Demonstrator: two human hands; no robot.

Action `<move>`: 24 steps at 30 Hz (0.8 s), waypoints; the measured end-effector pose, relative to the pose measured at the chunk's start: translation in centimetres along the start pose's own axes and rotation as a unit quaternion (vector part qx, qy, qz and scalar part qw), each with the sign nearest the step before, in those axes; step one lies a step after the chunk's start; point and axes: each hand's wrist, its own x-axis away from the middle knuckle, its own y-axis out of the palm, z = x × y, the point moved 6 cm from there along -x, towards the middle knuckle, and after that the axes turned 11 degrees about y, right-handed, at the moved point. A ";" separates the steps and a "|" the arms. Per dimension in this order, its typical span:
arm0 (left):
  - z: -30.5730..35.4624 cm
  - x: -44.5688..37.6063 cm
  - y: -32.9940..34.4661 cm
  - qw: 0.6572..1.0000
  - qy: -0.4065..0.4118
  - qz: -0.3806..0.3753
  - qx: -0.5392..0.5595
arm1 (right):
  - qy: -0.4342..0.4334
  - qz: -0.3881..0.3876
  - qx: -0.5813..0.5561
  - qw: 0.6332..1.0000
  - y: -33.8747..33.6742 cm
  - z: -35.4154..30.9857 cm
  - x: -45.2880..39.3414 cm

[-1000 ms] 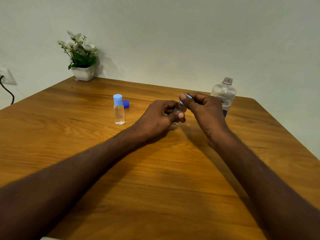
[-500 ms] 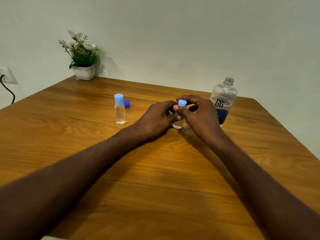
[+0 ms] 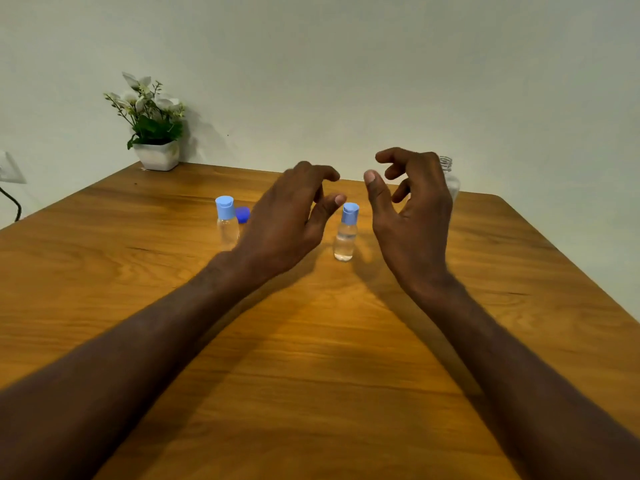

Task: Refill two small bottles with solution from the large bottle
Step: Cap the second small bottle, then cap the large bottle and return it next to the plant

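Two small clear bottles with light-blue caps stand upright on the wooden table (image 3: 311,358). One small bottle (image 3: 346,233) stands between my hands with clear liquid in it. The other small bottle (image 3: 227,223) is to the left, partly behind my left wrist. My left hand (image 3: 294,216) and my right hand (image 3: 412,209) hover on either side of the middle bottle, fingers apart, holding nothing. The large clear bottle (image 3: 450,178) is mostly hidden behind my right hand; only its uncapped threaded neck and a shoulder show.
A dark-blue cap (image 3: 242,214) lies behind the left small bottle. A potted plant (image 3: 154,133) sits at the table's far left corner by the wall. A wall socket with a cable (image 3: 10,181) is at the left edge.
Both hands have let go of the middle small bottle and lifted apart; it now stands capped on the table. The view has tilted a little.
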 end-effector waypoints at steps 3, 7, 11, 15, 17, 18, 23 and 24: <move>0.6 -1.2 -3.9 0.990 0.073 0.105 -0.060 | -0.033 0.009 -0.002 0.999 -0.3 -0.5 0.2; -3.0 -1.9 -9.1 0.973 0.048 0.223 -0.043 | -0.072 -0.048 -0.013 0.996 0.8 -1.6 1.3; -10.0 1.0 -10.5 0.979 -0.074 0.167 -0.091 | -0.071 -0.120 -0.030 0.990 3.4 -3.0 2.8; -16.5 6.8 -8.2 0.962 -0.254 0.047 -0.083 | -0.043 -0.174 -0.035 0.983 7.9 -4.7 3.5; -18.1 7.9 -6.7 0.948 -0.306 -0.031 -0.086 | -0.046 -0.206 0.002 0.977 10.8 -5.1 3.2; -18.5 7.9 -6.2 0.940 -0.318 -0.069 -0.106 | -0.041 -0.225 0.030 0.973 12.4 -4.9 2.8; -18.7 7.4 -5.1 0.919 -0.308 -0.151 -0.195 | -0.034 -0.411 0.181 0.893 19.8 -2.9 2.0; -18.7 7.4 -5.0 0.918 -0.305 -0.156 -0.198 | -0.042 -0.448 0.190 0.872 20.8 -2.6 2.0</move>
